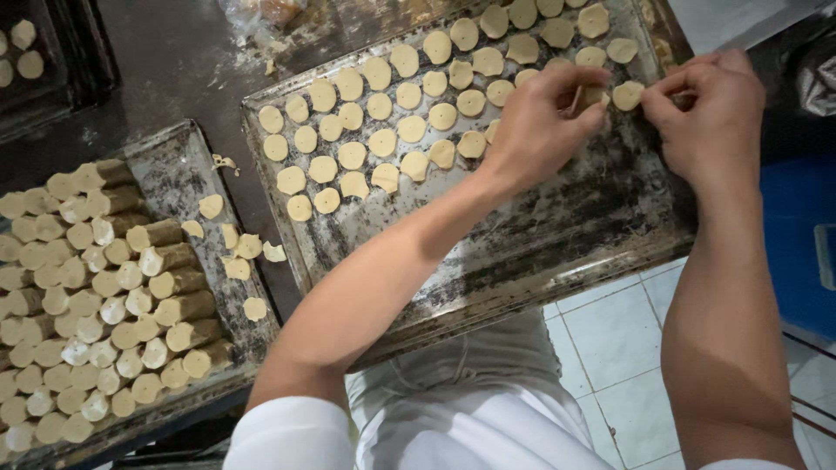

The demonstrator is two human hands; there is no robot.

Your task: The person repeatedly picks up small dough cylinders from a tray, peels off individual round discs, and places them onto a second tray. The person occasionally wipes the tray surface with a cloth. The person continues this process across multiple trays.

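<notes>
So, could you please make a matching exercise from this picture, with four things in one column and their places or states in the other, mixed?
Things:
1. dough slice
2. dough logs
3. large tray
4. left hand

Places or states:
A. stacked in rows on the smaller tray at the left
B. pinched between the fingertips of both hands, above the large tray
C. dark and worn, part covered with rows of flat round slices
D. at the end of the slice rows, fingers bent beside the right hand

Pairs: 1-B, 2-A, 3-C, 4-D
</notes>
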